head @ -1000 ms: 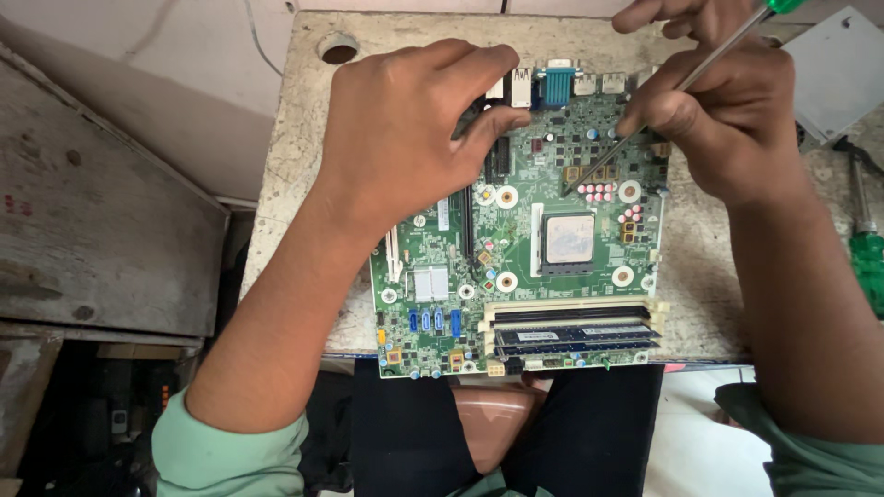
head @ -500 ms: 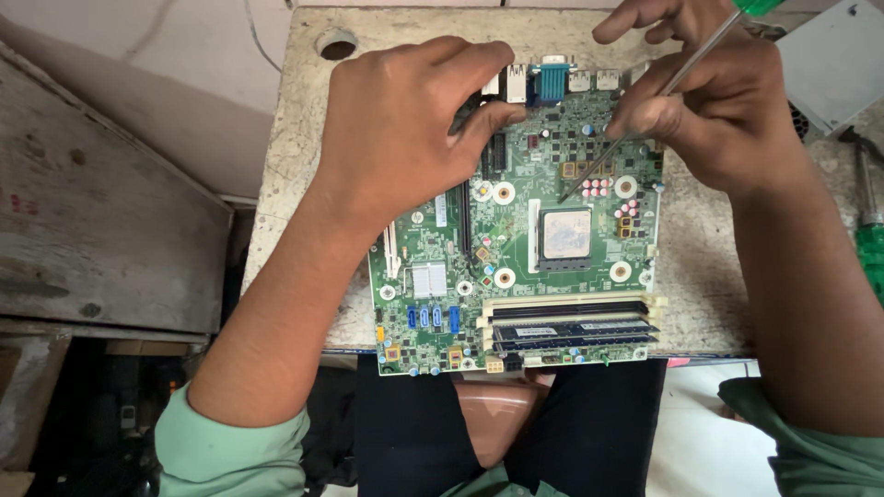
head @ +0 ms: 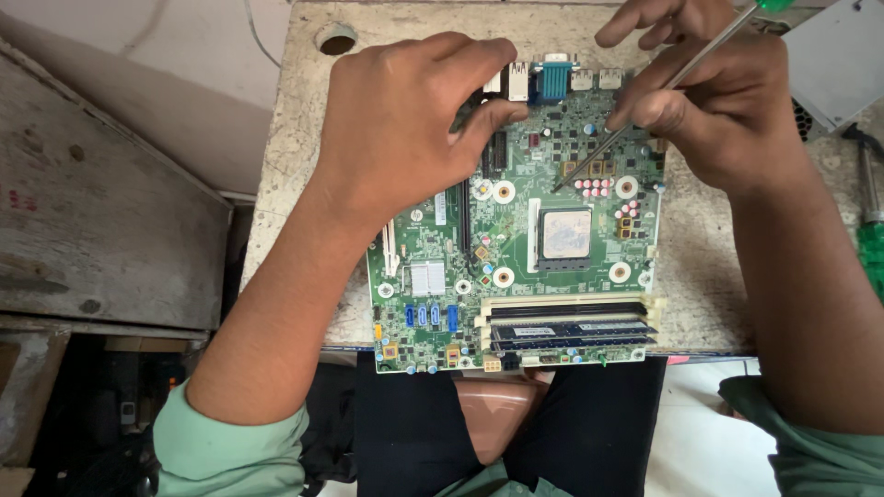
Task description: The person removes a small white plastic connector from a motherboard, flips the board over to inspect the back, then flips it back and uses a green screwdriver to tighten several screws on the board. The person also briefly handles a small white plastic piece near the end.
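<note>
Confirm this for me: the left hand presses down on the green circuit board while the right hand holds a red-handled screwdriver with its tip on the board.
One detail is wrong: the screwdriver in the right hand has a green handle, not red, as the head view shows. The left hand does rest on the green circuit board.

Glossy green motherboard (head: 516, 267) (metal screwdriver shaft (head: 645, 106)) on rough stone table (head: 295, 166).

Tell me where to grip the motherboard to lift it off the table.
Grip the motherboard by its near edge, beside the RAM slots; that edge overhangs the table, so fingers fit under. The left hand covers the far left corner.
</note>
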